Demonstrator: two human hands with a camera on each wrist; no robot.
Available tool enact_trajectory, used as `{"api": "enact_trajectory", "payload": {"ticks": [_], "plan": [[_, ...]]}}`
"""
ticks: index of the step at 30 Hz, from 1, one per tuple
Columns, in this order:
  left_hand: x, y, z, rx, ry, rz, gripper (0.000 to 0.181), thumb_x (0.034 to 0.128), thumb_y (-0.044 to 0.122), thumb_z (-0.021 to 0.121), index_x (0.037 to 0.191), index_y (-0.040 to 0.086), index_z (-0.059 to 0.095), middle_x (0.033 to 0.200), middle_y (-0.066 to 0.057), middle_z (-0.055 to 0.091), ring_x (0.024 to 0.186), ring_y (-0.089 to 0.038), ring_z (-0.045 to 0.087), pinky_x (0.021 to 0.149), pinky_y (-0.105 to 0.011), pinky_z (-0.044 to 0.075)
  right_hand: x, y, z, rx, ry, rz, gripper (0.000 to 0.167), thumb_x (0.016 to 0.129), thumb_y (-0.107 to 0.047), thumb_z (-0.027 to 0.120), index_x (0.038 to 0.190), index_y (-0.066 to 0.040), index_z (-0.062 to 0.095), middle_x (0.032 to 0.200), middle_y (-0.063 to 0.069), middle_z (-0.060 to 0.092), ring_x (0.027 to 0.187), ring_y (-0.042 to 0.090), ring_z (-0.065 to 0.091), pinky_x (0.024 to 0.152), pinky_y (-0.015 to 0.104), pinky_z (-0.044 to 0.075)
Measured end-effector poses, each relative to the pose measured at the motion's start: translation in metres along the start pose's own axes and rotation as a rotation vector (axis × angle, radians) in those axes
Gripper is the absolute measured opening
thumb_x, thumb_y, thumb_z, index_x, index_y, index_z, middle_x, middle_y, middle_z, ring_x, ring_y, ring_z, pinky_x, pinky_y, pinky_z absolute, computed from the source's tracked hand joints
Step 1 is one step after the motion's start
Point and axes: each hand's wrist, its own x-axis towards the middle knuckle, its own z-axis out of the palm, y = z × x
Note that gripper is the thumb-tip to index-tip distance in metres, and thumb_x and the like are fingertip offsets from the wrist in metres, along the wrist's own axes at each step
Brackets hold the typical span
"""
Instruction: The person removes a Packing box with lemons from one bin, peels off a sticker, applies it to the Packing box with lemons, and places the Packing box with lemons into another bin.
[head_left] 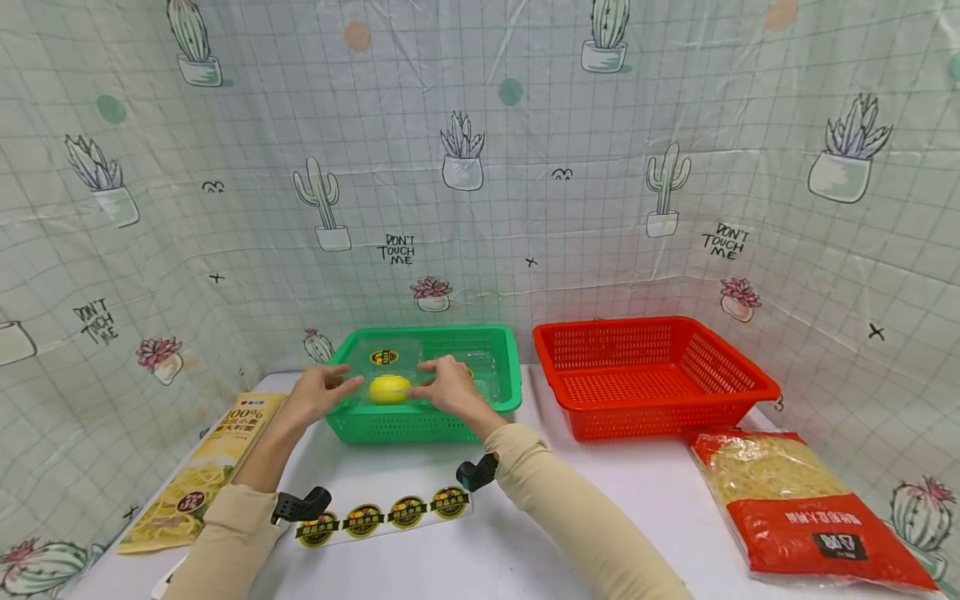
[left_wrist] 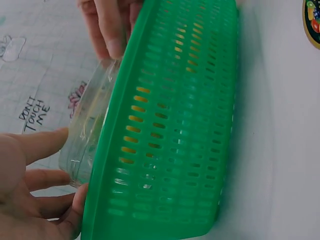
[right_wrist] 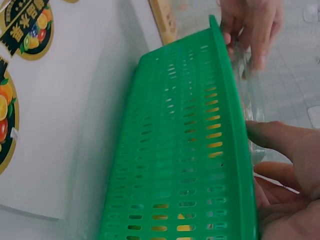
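A clear plastic box (head_left: 360, 357) with a black-and-gold round sticker (head_left: 385, 357) on it is at the left part of the green basket (head_left: 423, 429). A yellow fruit like a lemon (head_left: 389, 389) shows at the box's near side. My left hand (head_left: 318, 393) pinches the box's left end, thumb above and fingers below, as the left wrist view shows. At the other end my right hand (head_left: 452, 387) grips the box between thumb and fingers. In both wrist views the basket wall hides the lower part of the box (left_wrist: 82, 132).
Another clear box (head_left: 486, 375) sits in the basket's right side. A red basket (head_left: 660, 421) stands to the right, with a red noodle bag (head_left: 817, 508) before it. A yellow noodle pack (head_left: 202, 479) lies left. A sticker strip (head_left: 386, 517) lies in front.
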Motion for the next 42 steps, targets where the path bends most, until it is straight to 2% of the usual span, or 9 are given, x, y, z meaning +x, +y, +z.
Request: {"api": "enact_trajectory", "payload": {"ticks": [3,7,14,23,31,38,42], "plan": [[0.001,-0.002,0.001,0.033,-0.012,0.012,0.063,0.1023,0.031,0.052,0.146,-0.011,0.036,0.143,-0.035,0.043,0.132,-0.048,0.044,0.101,-0.054,0.047,0.001,0.001,0.002,-0.018,-0.016,0.016,0.052,0.086,-0.022,0.077,0.133,-0.009,0.061,0.138,0.009,0.060,0.127,0.032,0.053,0.098,0.044,0.052],[0.003,-0.004,0.001,0.088,-0.052,0.015,0.063,0.1021,0.031,0.052,0.145,-0.012,0.036,0.142,-0.037,0.044,0.131,-0.050,0.044,0.100,-0.054,0.048,0.002,0.002,0.003,-0.045,-0.030,0.027,0.050,0.087,-0.023,0.076,0.132,-0.007,0.062,0.136,0.009,0.062,0.134,0.033,0.043,0.104,0.047,0.047],[0.012,-0.004,0.000,0.149,-0.112,0.000,0.059,0.1020,0.025,0.052,0.144,-0.014,0.036,0.143,-0.037,0.042,0.132,-0.051,0.042,0.102,-0.056,0.046,0.002,0.001,0.001,-0.097,-0.055,0.015,0.045,0.089,-0.021,0.074,0.129,-0.004,0.064,0.128,0.012,0.066,0.127,0.032,0.049,0.099,0.044,0.050],[0.017,-0.004,0.005,0.276,-0.081,0.029,0.052,0.0997,0.018,0.055,0.136,-0.018,0.044,0.133,-0.039,0.050,0.124,-0.052,0.049,0.097,-0.055,0.049,0.000,-0.001,-0.001,-0.118,-0.084,0.003,0.036,0.091,-0.019,0.071,0.123,-0.003,0.068,0.128,0.012,0.066,0.130,0.033,0.051,0.103,0.046,0.048],[0.021,-0.001,0.005,0.353,-0.088,0.031,0.049,0.0979,0.013,0.057,0.133,-0.019,0.046,0.129,-0.038,0.053,0.121,-0.051,0.053,0.096,-0.055,0.050,0.000,0.000,-0.001,-0.124,-0.100,-0.011,0.035,0.092,-0.019,0.070,0.123,-0.002,0.068,0.127,0.014,0.067,0.127,0.032,0.056,0.102,0.045,0.050],[0.024,-0.001,0.009,0.343,-0.105,0.013,0.048,0.0987,0.015,0.056,0.133,-0.018,0.048,0.131,-0.037,0.054,0.121,-0.050,0.054,0.097,-0.055,0.049,0.000,0.003,-0.001,-0.123,-0.110,-0.042,0.031,0.093,-0.019,0.068,0.118,-0.001,0.071,0.121,0.013,0.070,0.125,0.032,0.057,0.103,0.046,0.048],[0.023,0.000,0.011,0.340,-0.103,0.014,0.051,0.0992,0.021,0.057,0.133,-0.017,0.049,0.133,-0.035,0.053,0.121,-0.048,0.054,0.095,-0.054,0.050,0.000,0.005,-0.003,-0.138,-0.116,-0.076,0.028,0.093,-0.020,0.068,0.114,-0.002,0.073,0.116,0.011,0.073,0.123,0.031,0.058,0.109,0.046,0.041]]}}
